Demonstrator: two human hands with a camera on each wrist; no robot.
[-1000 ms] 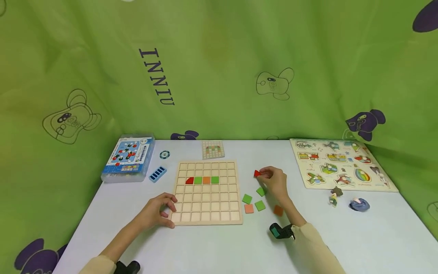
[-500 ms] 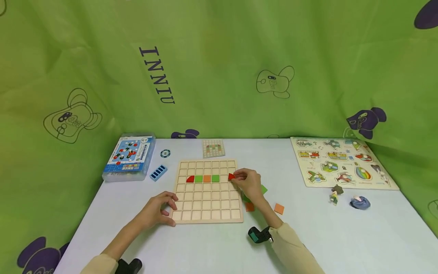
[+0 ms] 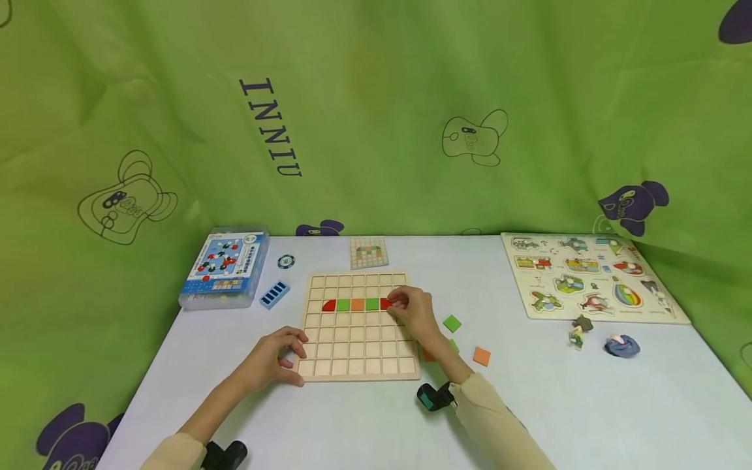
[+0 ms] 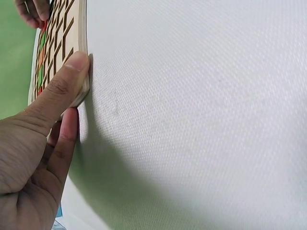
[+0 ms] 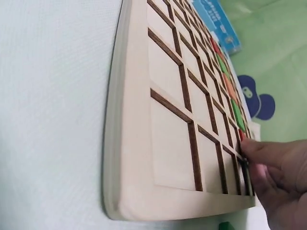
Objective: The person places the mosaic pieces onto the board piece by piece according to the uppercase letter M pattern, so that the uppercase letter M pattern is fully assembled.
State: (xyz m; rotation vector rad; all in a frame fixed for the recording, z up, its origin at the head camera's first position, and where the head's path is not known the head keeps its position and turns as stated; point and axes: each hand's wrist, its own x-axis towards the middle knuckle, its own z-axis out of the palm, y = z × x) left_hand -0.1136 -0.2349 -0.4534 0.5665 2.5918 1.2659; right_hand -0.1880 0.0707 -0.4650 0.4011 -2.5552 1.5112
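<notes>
A wooden grid board [image 3: 346,350] lies flat, with a row of coloured pieces in its cells. From the left come a red piece [image 3: 329,305] with a curved edge, a green square tile [image 3: 343,305], an orange one [image 3: 358,305] and another green tile [image 3: 373,304]. My right hand [image 3: 414,316] pinches a second red piece [image 3: 384,303] at the cell right of them, its fingertips hiding part of it. At the board's front left corner my left hand [image 3: 273,359] grips the edge, thumb [image 4: 69,79] on the near side.
Loose green [image 3: 452,323] and orange tiles [image 3: 482,356] lie right of the board, some behind my right forearm. A pattern card [image 3: 369,264] lies beyond it. Left are a boxed set [image 3: 223,271], a blue striped block [image 3: 274,295] and a round chip [image 3: 286,262]; right, a picture puzzle [image 3: 593,281] and small figures [image 3: 621,346].
My right hand has carried the red piece leftward from the table onto the board, up against the row's right end. The left hand stays at the board's corner.
</notes>
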